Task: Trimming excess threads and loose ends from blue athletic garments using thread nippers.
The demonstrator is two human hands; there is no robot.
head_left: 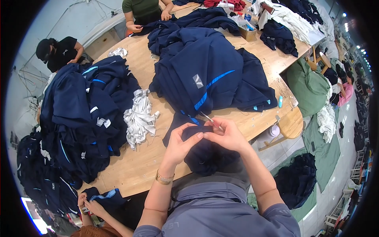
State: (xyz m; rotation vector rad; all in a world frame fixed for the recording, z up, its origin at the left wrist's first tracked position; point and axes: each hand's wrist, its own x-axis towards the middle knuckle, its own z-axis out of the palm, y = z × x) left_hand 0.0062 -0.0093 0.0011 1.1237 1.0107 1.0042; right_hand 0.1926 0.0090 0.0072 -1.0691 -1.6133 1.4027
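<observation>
Between left grip [179, 143] and right grip [229, 136], navy garment [209, 157] pinched; metal tool [208, 118] in right.

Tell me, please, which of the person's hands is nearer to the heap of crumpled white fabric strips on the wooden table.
The left hand: it pinches dark navy fabric to the right of that heap. The right hand is farther right, beyond the left one.

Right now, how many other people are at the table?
3: a person in green at top, a person in black at left and a half-seen person at lower left. More may be hidden.
</observation>
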